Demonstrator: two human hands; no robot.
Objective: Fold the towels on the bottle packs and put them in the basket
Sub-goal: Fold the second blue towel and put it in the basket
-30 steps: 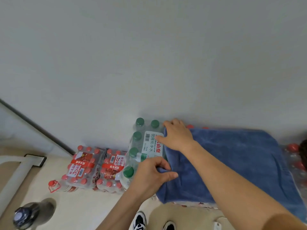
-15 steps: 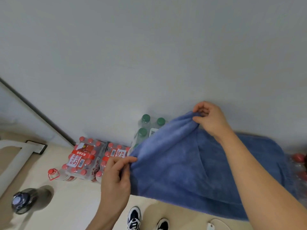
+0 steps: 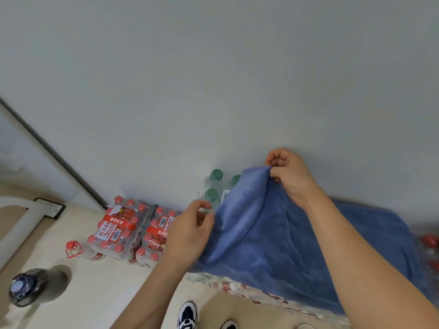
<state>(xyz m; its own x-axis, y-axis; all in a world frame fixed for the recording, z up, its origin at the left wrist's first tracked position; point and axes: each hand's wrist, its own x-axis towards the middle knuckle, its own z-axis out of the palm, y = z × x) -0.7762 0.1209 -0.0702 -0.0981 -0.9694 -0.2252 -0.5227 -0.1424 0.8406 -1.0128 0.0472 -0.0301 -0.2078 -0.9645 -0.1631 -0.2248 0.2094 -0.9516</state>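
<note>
Holding up the left end of a blue towel (image 3: 273, 238), a person is standing over bottle packs (image 3: 249, 287) stacked against a pale wall (image 3: 213, 67). The right hand (image 3: 291, 178) is pinching the towel's far left corner, its grip closed on the cloth between thumb and curled fingers. The left hand (image 3: 190, 231) is pinching the near left edge, lower down, its grip likewise closed on the fabric. Between the two hands the raised edge is sagging in a soft curve.

The rest of the towel is lying spread over the packs to the right, where red caps (image 3: 430, 241) are showing past its far right end. Just behind the raised edge, green-capped bottles (image 3: 215, 184) are standing. Down on the floor (image 3: 95, 293) to the left, two red-capped bottle packs (image 3: 118, 230) are sitting against the wall, with a dark bottle (image 3: 22, 288) nearer. No basket is showing.

The towel is looking light, plush and limp, so it will likely droop wherever it is unsupported. Taking it by the two corners of one short edge, as now, is probably giving the best control for laying that edge across to the opposite one.
</note>
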